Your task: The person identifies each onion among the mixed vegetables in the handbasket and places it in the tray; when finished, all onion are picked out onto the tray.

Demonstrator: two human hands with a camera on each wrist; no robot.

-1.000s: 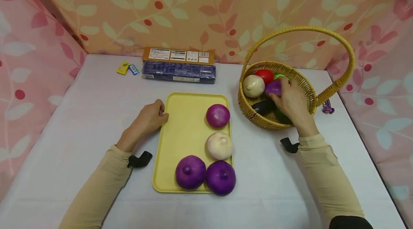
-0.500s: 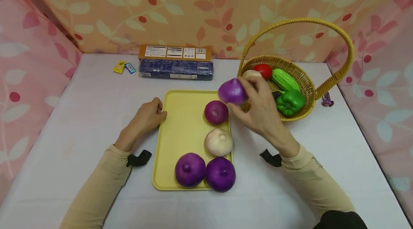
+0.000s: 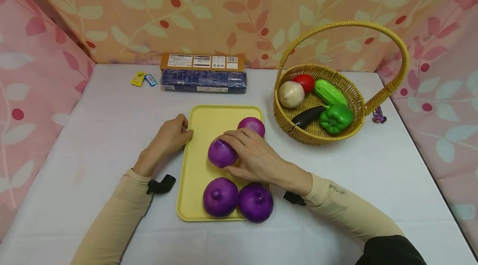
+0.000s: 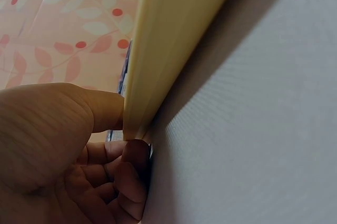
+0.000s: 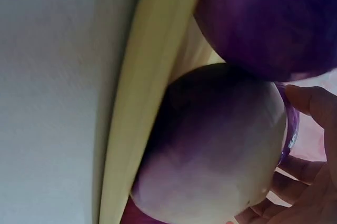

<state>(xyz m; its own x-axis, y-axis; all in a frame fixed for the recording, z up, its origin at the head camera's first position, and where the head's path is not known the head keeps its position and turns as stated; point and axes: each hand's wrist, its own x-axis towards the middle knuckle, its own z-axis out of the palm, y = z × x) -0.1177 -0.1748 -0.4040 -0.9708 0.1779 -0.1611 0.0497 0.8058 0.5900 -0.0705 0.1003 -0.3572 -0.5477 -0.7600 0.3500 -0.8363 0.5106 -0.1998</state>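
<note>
A yellow tray (image 3: 201, 123) lies in the middle of the white table. My right hand (image 3: 228, 153) grips a purple onion (image 3: 218, 155) and holds it down on the tray's middle. Two more purple onions (image 3: 220, 197) (image 3: 255, 202) sit at the tray's near edge, and a reddish one (image 3: 252, 125) sits at its far right. In the right wrist view a white onion (image 5: 210, 145) lies under my palm against the tray rim (image 5: 137, 119). My left hand (image 3: 169, 136) pinches the tray's left edge (image 4: 168, 40), thumb on top and fingers beneath.
A wicker basket (image 3: 354, 94) with a tall handle stands at the right, holding a white onion (image 3: 291, 94), tomato (image 3: 306, 82), cucumber (image 3: 328, 92), green pepper (image 3: 336, 117) and eggplant (image 3: 308, 116). A flat box (image 3: 203, 74) and small wrappers (image 3: 143, 79) lie at the back.
My right hand lifted a purple onion out of the basket, carried it left over the tray and brought it down to the tray's middle. The left hand stayed on the tray's edge.
</note>
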